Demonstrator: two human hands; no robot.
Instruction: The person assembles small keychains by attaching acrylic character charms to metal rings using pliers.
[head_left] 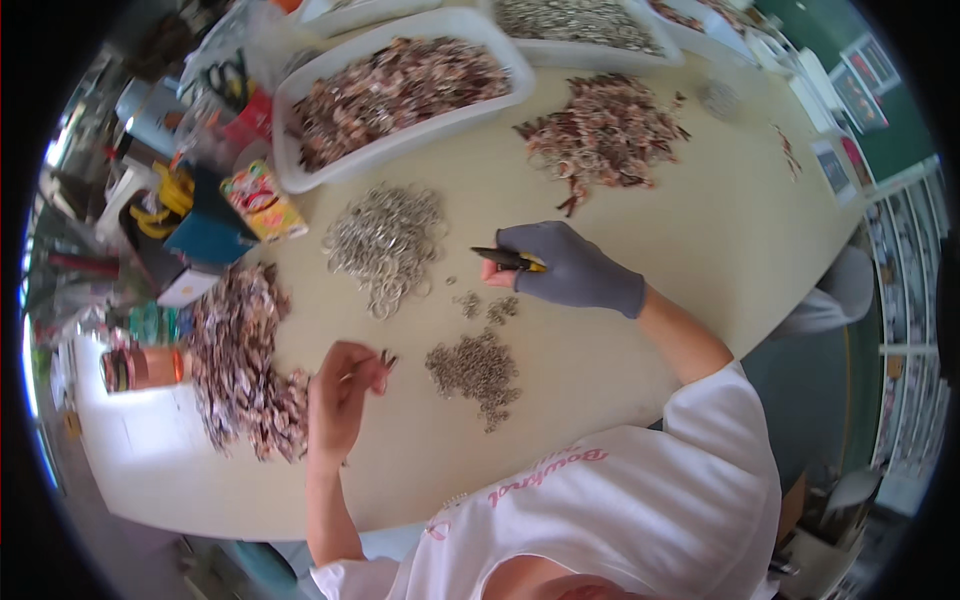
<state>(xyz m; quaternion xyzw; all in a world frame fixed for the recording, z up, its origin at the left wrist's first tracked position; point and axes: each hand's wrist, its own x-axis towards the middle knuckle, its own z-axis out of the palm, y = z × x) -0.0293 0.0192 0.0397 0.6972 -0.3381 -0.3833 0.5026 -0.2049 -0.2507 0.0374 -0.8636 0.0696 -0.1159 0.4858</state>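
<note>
"Orange jar [145, 368] at far left. Next?"

"Heap of small brownish pieces [235, 370] on the pale surface [600, 370], reaching just beside the left hand [337, 400]."

"Holding anything there?"

"Yes: bare, pinching a small dark piece [388, 358] on its right-hand side (blurred, too tiny to make out fully)."

"Farther along?"

"Bright silver rings [383, 240] in a loose mound, beyond them a white tub [288, 165] full of similar brownish pieces [400, 95], then, nearer, a pile of tiny metal fittings [475, 370]."

"And towards the right?"

"Black-nosed pliers [502, 258] with a touch of yellow, pointing left, clasped in the grey-gloved right hand [570, 268]. Past that, farther back, another brownish heap [605, 132]."
</note>
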